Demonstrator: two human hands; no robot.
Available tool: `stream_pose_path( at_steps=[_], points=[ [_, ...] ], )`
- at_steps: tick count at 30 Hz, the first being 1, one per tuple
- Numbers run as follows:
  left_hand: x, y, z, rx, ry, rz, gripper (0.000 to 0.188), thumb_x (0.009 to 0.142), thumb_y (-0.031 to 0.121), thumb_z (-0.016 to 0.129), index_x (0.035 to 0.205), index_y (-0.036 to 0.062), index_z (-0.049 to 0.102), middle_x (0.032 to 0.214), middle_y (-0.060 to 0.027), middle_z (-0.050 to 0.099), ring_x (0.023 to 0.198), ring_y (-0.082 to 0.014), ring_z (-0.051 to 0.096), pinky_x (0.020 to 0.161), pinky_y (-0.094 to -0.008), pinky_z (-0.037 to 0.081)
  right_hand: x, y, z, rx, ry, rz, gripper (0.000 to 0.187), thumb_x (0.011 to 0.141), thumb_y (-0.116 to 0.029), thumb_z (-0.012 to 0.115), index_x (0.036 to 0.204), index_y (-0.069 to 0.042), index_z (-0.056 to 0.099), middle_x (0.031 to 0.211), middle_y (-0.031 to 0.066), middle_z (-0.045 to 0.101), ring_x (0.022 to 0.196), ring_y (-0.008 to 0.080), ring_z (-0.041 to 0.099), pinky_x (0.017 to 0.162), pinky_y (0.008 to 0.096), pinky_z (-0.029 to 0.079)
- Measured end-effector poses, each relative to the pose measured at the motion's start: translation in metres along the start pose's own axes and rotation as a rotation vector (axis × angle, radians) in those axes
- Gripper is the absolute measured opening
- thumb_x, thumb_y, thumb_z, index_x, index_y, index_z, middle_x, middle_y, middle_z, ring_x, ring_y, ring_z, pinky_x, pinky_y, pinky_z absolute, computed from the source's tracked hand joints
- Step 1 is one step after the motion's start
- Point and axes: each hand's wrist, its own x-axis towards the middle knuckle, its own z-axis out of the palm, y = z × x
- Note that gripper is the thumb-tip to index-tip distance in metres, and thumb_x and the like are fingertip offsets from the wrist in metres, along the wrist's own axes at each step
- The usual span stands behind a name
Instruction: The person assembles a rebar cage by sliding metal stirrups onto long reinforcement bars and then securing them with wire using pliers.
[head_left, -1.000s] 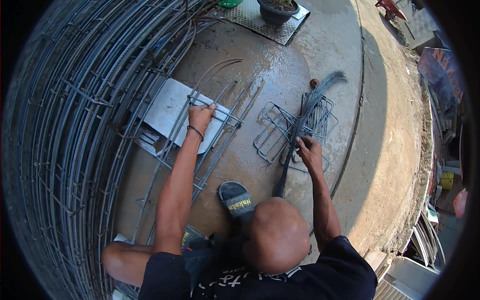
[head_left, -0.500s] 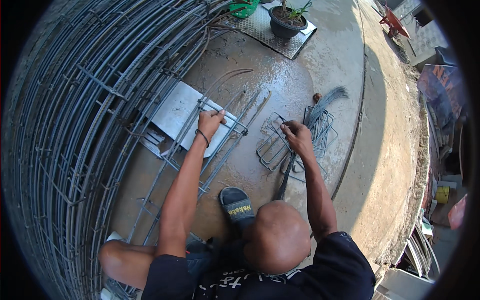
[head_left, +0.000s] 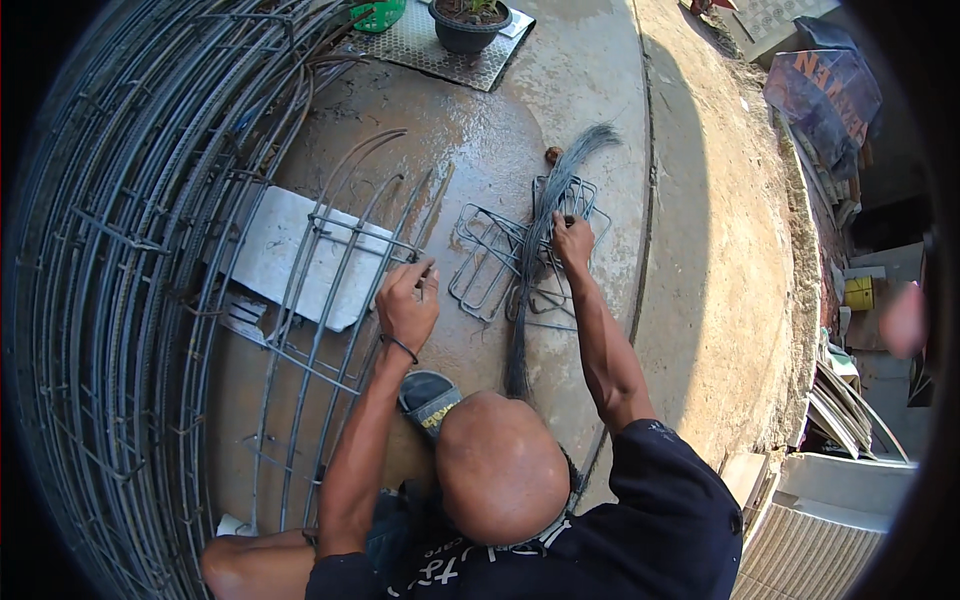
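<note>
The left side is filled by stacked steel bars (head_left: 130, 250). Beside them, a smaller bar frame (head_left: 352, 230) is set over a white panel (head_left: 272, 232). Steel loops (head_left: 582, 200) are partly covered by a wire bundle (head_left: 533, 235), at whose edge the right hand's (head_left: 572, 240) grip is narrowed. The left hand (head_left: 408, 303) is curled near the frame; whether anything is held by either cannot be told.

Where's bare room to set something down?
Bare: the concrete strip right of the dark groove, and wet floor between the patterned sheet and the rectangular steel loops. Crowded: the left side, with steel bars; and around the right hand, where the wire bundle lies across the loops.
</note>
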Motion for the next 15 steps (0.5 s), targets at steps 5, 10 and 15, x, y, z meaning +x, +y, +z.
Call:
stream_pose_path(
  at_steps=[5,10,15],
  points=[
    [-0.057,0.005,0.087,0.018,-0.315,-0.103,0.038,0.076,0.015,0.07,0.113,0.007,0.062,0.09,-0.015,0.064,0.072,-0.0296,0.062,0.066,-0.0387,0.05,0.077,0.021,0.018,0.706,-0.171,0.361,0.024,0.082,-0.022,0.069,0.078,0.002,0.065,0.068,0.0105,0.064,0.054,0.0211,0.06,0.047,0.0312,0.049],
    [-0.1,0.024,0.13,0.13,-0.653,-0.21,0.072,0.077,0.011,0.065,0.141,0.0216,0.033,0.113,-0.0243,0.046,0.087,-0.0453,0.057,0.075,-0.053,0.046,0.085,0.02,0.02,0.565,0.033,0.278,0.015,0.08,-0.011,0.069,0.082,0.003,0.065,0.069,0.0098,0.064,0.053,0.017,0.058,0.043,0.0296,0.048],
    [-0.124,-0.01,0.152,0.277,-0.864,-0.12,0.074,0.078,0.005,0.058,0.143,0.0213,0.028,0.106,-0.0228,0.046,0.085,-0.0447,0.058,0.073,-0.0532,0.047,0.1,-0.017,-0.02,0.637,0.153,-0.087,0.013,0.083,-0.011,0.066,0.083,0.001,0.061,0.068,0.0085,0.063,0.052,0.0135,0.055,0.046,0.0272,0.045]
  ],
)
